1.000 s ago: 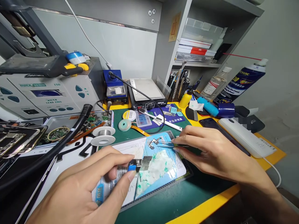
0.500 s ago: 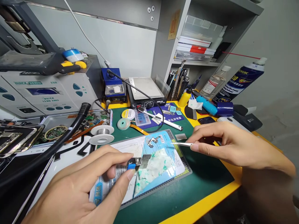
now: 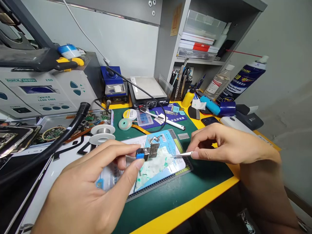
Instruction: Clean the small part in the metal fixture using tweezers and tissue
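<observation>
My left hand (image 3: 95, 185) pinches a small black-and-blue metal piece (image 3: 142, 154) between thumb and forefinger. From its right side a thin grey metal plate (image 3: 153, 150) stands up; whether the two are one part I cannot tell. My right hand (image 3: 219, 143) grips a slim pointed metal tool (image 3: 184, 154), aimed left. Its tip hovers over or touches the right edge of a white, green-stained wipe (image 3: 151, 169). Beneath the wipe lies a blue-and-white printed packet (image 3: 179, 162) on a grey perforated pad (image 3: 173, 175). The left hand hides the packet's left part.
A solder spool (image 3: 102, 134) stands behind my left hand, beside a black hose (image 3: 75, 125). Farther back are a white pen-like tool (image 3: 168, 120) and a heating plate (image 3: 148, 87). A small metal sheet (image 3: 183, 136) lies on the green mat (image 3: 195, 191) near my right hand.
The view has shifted slightly. My right hand has brought the tool's tip lower and closer to the wipe. My left hand has raised and turned the held piece a little.
</observation>
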Motion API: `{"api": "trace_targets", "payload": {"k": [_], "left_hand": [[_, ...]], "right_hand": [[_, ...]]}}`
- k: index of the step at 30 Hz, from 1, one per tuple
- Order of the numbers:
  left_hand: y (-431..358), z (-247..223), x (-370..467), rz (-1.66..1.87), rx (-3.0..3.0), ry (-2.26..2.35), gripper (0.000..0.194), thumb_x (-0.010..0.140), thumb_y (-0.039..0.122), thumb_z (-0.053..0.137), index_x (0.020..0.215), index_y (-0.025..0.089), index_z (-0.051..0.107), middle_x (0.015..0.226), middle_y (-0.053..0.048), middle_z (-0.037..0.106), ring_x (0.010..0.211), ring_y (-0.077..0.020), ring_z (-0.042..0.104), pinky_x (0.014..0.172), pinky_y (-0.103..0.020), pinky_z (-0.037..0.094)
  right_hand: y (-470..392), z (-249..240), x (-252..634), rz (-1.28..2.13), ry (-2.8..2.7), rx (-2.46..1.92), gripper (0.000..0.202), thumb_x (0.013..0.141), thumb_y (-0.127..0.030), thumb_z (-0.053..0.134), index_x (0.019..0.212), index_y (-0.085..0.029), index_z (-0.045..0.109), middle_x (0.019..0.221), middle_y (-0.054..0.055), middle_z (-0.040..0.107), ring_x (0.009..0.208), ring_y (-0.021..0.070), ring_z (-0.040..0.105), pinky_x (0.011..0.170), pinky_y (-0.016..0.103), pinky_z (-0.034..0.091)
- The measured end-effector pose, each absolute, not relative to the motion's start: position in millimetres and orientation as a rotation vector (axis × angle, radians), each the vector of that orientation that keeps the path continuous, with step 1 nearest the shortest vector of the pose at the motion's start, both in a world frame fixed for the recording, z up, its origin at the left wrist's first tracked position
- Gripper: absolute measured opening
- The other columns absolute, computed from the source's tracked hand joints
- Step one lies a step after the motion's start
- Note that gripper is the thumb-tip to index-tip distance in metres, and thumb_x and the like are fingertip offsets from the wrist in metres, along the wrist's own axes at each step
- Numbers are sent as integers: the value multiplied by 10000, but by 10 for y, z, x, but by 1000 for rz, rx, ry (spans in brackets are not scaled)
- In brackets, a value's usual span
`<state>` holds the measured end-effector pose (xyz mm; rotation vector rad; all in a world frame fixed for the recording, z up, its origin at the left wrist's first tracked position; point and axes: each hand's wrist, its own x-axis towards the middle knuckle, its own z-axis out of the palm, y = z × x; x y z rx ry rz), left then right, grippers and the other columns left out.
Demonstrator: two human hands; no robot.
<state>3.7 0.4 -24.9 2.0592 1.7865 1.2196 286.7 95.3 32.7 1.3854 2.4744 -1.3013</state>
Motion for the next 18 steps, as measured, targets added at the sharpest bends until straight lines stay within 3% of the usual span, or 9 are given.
{"api": "trace_targets", "payload": {"k": [4,13,18], "left_hand": [[55,-194,144,1170,2083,1713,88,872,317,637,909,267,698,758,58,687,685,-105,659,644,-151,507],[37,-150,130,1051,2012,1686,115,864,344,683,947,279,727,870,41,748,766,-136,701,666,-173,526],[50,-141,167,1036,1945,1708,101,856,349,676,893,284,744,754,49,713,657,-128,668,612,-196,499]], "right_hand": [[941,316,2857,-1333,2472,1380,352,892,-504,683,931,-177,807,849,63,746,762,207,651,625,270,479],[938,277,2760,-1470,2525,1385,309,863,-461,737,925,-169,816,841,55,764,765,198,667,640,261,492],[912,232,2727,-1476,2546,1380,325,856,-479,739,936,-176,825,853,64,770,751,198,660,627,265,495]]}}
